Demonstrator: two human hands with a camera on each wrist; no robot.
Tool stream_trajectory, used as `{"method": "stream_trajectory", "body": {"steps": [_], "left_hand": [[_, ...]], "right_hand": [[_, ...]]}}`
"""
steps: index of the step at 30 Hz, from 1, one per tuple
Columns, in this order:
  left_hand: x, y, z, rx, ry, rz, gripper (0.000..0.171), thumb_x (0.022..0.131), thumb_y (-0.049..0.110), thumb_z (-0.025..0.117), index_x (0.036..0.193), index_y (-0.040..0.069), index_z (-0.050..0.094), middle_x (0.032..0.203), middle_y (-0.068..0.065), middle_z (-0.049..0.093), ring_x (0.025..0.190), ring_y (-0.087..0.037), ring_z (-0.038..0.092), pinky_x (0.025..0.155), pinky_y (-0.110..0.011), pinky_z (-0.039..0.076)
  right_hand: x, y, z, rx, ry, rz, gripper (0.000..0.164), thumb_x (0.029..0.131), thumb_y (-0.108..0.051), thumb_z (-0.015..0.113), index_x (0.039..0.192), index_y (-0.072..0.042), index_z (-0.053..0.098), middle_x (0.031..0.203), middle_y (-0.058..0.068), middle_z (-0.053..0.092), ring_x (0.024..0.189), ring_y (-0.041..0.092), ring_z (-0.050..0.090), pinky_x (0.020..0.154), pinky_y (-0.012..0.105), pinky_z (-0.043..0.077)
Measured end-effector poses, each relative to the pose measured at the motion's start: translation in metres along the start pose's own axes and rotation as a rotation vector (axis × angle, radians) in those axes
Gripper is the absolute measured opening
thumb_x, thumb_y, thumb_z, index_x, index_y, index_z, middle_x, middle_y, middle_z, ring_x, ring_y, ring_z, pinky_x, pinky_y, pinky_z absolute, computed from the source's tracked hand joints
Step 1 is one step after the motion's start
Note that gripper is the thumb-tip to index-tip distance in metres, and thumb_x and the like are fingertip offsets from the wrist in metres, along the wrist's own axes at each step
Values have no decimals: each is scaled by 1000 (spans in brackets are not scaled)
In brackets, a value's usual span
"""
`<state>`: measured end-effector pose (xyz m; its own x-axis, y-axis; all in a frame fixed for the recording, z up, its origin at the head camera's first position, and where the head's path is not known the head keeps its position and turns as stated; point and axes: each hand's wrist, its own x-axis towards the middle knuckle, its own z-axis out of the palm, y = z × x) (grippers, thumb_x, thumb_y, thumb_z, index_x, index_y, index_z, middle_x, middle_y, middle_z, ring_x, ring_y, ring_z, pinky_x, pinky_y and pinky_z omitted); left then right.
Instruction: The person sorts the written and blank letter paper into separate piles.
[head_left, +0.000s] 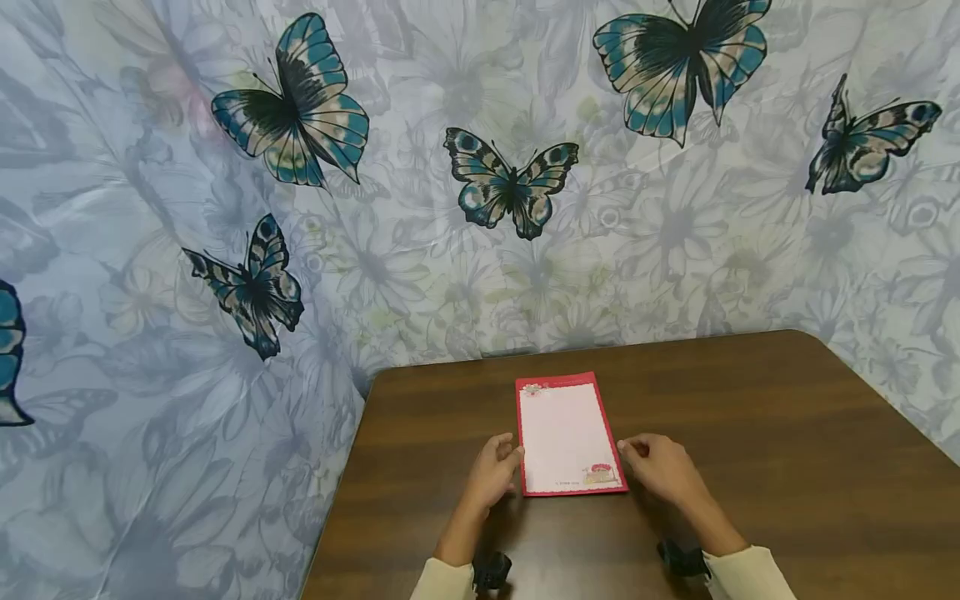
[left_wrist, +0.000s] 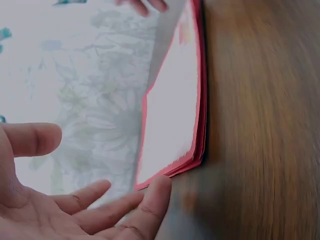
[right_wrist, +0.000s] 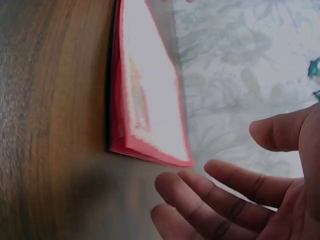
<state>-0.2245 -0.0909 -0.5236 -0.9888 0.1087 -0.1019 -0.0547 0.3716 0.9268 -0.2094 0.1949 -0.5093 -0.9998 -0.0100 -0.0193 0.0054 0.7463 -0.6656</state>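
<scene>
We see the wall [head_left: 405,242] first, pale and flowered, with dark butterflies [head_left: 513,190] on it. Before it spreads the table [head_left: 787,433], and on that lies the pad [head_left: 562,433], flat, white with a red border, its far end close to the table's back edge. A short end faces us, perhaps so the page sits straight between both hands.

Neither hand has a grip: the left hand [head_left: 492,473] is by the pad's left edge, fingers spread and thumb lifted, and the right hand [head_left: 663,468] is by the right edge, fingers loosely bent round nothing. We judge they flank it to steady or take it evenly — whether a left fingertip touches the near corner, we cannot tell.

For moving, we have more wood to the right than to the left, and some in front; the back offers little. The pad's layered edges part slightly at the near corners — a fingertip might catch one sheet alone.
</scene>
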Motion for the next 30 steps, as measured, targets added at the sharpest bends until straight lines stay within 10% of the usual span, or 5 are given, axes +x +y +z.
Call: {"method": "stream_trajectory", "body": {"steps": [10, 18, 30], "left_hand": [[17, 6, 8, -330, -78, -162, 61, 98, 30, 54, 146, -4, 36, 145, -27, 45, 128, -51, 46, 88, -53, 55], [14, 4, 12, -306, -97, -193, 56, 99, 31, 54, 143, 0, 43, 145, -23, 47, 127, -46, 48, 90, -51, 53], [12, 5, 13, -277, -101, -174, 56, 98, 29, 54, 143, -2, 43, 142, -23, 50, 125, -45, 50, 89, -50, 53]], "right_hand": [[19, 11, 11, 60, -102, 137, 63, 99, -39, 51, 137, 12, 49, 74, 10, 62, 53, 18, 55, 50, 31, 44], [17, 9, 19, -22, -82, 65, 54, 98, -38, 53, 124, 8, 63, 125, 29, 63, 99, 32, 63, 87, 54, 51], [14, 4, 21, 2, -37, 58, 50, 97, -35, 56, 123, 7, 64, 124, 28, 64, 91, 29, 61, 73, 40, 50]]}}
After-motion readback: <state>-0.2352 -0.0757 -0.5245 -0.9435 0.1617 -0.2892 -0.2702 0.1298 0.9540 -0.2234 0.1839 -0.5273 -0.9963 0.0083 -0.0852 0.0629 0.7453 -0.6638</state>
